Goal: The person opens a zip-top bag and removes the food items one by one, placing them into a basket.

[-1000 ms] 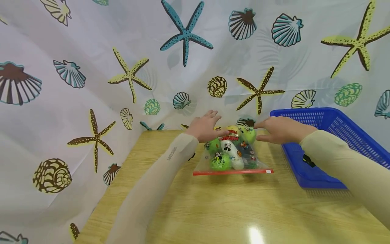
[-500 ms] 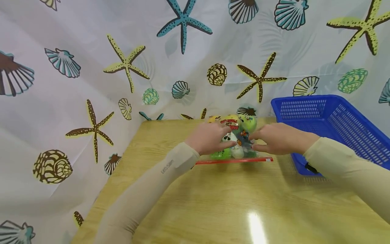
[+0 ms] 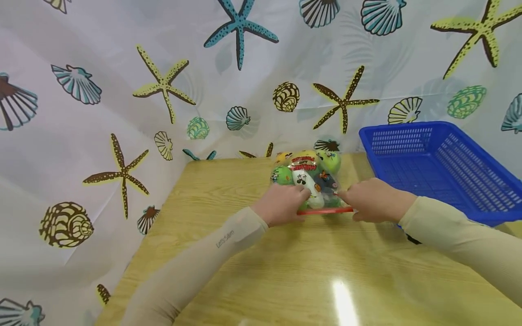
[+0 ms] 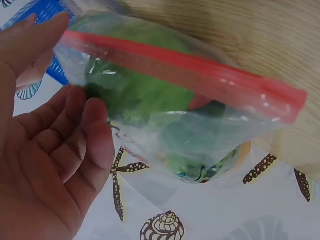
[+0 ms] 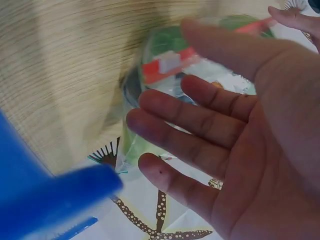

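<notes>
A clear zip bag (image 3: 306,180) with a red zip strip (image 3: 324,211) lies on the table, its printed front showing cartoon figures. Through the plastic show green and yellow rounded things and a white one. My left hand (image 3: 283,204) holds the bag near the left part of the strip, fingers curled and thumb beside the red edge. My right hand (image 3: 370,200) is at the strip's right end. In the right wrist view its fingers (image 5: 180,135) are loosely extended in front of the bag, with the thumb apart from them and overlapping the strip.
A blue plastic basket (image 3: 412,172) with slotted walls stands to the right, close to my right forearm. The wooden table (image 3: 261,280) meets a white curtain (image 3: 261,90) printed with shells and starfish at the back and left.
Both hands have come down and nearer to me, from over the bag to its red strip. The left fingers have curled at the strip. The bag stays in about the same place.
</notes>
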Available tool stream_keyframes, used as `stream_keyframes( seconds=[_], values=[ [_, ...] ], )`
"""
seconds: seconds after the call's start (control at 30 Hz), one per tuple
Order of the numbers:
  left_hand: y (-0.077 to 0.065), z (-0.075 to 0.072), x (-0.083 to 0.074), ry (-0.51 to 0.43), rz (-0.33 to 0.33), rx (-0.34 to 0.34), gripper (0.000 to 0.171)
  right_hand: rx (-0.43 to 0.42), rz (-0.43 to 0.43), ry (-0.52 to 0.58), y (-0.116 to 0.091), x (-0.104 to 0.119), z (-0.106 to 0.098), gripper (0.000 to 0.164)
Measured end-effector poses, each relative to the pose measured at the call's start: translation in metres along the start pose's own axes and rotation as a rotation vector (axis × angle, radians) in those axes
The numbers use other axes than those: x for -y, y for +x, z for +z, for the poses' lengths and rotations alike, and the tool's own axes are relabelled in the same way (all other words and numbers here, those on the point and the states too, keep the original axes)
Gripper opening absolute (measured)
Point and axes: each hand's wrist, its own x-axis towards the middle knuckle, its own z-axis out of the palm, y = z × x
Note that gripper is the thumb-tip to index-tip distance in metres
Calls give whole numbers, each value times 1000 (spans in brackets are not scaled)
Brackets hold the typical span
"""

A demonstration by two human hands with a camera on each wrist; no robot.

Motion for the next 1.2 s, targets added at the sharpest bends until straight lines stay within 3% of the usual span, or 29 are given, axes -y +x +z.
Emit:
stream_keyframes(
  seconds=[0.13,0.27,0.57,0.7,1.03,1.2],
  values=[
    [-3,8,0,36,6,-25,28,-37,-13,-20,2,-4,7,30],
    [-5,10,1,58,15,-54,20,-43,-9,28,4,-8,10,22],
    [-7,8,15,121,30,-118,5,-99,-19,79,4,-16,-5,10],
    [-10,4,21,110,22,-141,7,-117,-26,120,5,-15,-12,11],
    [-16,-29,44,-9,-56,-257,6,-222,-1,164,-6,-13,-41,15],
    [-17,-51,59,-62,-91,-339,8,-281,42,163,-11,-13,-63,7]
  ],
)
